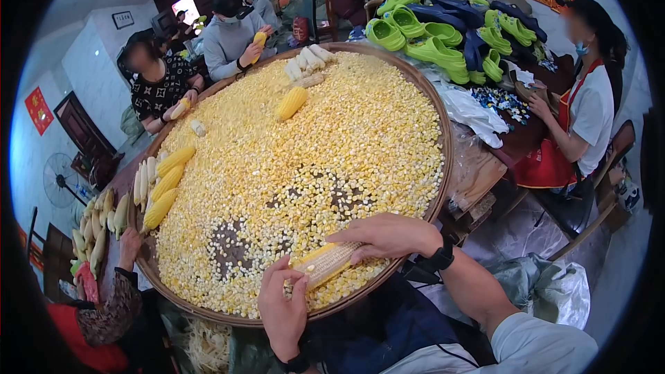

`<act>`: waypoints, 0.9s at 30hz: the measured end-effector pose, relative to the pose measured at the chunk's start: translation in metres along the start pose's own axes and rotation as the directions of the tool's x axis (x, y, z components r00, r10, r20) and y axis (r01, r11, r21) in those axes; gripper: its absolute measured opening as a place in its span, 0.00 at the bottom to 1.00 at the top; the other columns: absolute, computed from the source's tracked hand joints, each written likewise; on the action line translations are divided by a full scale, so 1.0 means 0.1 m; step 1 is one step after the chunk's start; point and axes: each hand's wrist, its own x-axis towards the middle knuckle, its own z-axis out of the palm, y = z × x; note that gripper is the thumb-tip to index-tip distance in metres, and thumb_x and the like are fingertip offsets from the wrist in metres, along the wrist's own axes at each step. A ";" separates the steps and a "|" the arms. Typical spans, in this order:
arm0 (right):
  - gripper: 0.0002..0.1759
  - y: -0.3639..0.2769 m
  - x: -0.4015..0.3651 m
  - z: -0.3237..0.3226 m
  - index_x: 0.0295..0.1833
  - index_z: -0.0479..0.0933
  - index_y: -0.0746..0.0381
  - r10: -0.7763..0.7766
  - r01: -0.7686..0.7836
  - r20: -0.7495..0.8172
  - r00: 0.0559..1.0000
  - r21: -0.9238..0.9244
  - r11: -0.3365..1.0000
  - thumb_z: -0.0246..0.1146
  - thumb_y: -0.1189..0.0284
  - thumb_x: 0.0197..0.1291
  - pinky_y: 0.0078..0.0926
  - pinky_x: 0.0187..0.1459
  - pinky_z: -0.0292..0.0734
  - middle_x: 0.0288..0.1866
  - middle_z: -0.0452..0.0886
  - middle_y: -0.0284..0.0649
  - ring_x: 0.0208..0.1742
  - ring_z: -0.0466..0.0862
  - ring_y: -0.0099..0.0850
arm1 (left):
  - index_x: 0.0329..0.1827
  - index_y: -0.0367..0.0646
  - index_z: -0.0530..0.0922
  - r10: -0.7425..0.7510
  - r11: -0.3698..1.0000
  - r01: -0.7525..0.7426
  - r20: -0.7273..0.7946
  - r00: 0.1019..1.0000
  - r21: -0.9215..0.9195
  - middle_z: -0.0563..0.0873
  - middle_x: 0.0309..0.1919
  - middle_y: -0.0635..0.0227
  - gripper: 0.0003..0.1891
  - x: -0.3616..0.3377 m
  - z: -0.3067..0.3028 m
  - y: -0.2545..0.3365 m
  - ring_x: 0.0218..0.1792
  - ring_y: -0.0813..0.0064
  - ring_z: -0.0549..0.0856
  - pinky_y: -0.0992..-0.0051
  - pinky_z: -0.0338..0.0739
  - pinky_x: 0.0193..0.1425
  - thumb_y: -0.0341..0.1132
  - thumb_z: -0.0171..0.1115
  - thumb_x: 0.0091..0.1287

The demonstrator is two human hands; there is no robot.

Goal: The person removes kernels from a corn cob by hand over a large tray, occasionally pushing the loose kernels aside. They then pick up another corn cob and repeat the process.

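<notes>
Both hands are on one corn cob, held low over the near edge of the big round tray. The left hand has its grip closed around the cob's near end, thumb up against the kernels. The right hand lies over the far end, its grip pressed down on top with the fingers curled over it. The cob is half stripped, with yellow rows along its upper side. Loose kernels fill the tray, with dark bare patches near the hands. Whole yellow cobs lie in a row at the tray's left side, and pale stripped cobs lie at the far rim. Green clogs are heaped on the table beyond.
</notes>
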 end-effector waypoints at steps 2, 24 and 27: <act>0.37 0.00 0.00 0.00 0.86 0.75 0.55 0.003 -0.003 0.008 1.000 0.009 1.000 0.73 0.59 0.76 0.51 0.63 0.83 0.64 0.88 0.54 0.65 0.88 0.57 | 0.65 0.35 0.87 -0.071 0.997 0.070 -0.013 0.997 -0.016 0.88 0.70 0.45 0.19 0.01 0.00 0.07 0.69 0.43 0.88 0.55 0.83 0.73 0.31 0.76 0.74; 0.37 0.03 0.00 0.04 0.85 0.76 0.54 -0.015 0.015 -0.015 1.000 -0.004 1.000 0.74 0.60 0.75 0.52 0.63 0.84 0.63 0.89 0.53 0.65 0.89 0.56 | 0.64 0.35 0.89 -0.040 0.997 0.042 0.037 0.999 -0.059 0.88 0.68 0.46 0.20 0.01 -0.02 0.07 0.70 0.48 0.88 0.58 0.81 0.76 0.27 0.79 0.70; 0.37 0.02 0.00 0.04 0.85 0.75 0.55 -0.024 0.024 -0.021 0.999 -0.002 1.000 0.74 0.60 0.75 0.52 0.62 0.84 0.63 0.89 0.53 0.65 0.89 0.56 | 0.69 0.35 0.87 -0.042 0.999 0.042 0.014 0.999 0.016 0.87 0.71 0.46 0.22 0.03 0.00 0.10 0.72 0.48 0.87 0.59 0.81 0.77 0.28 0.77 0.72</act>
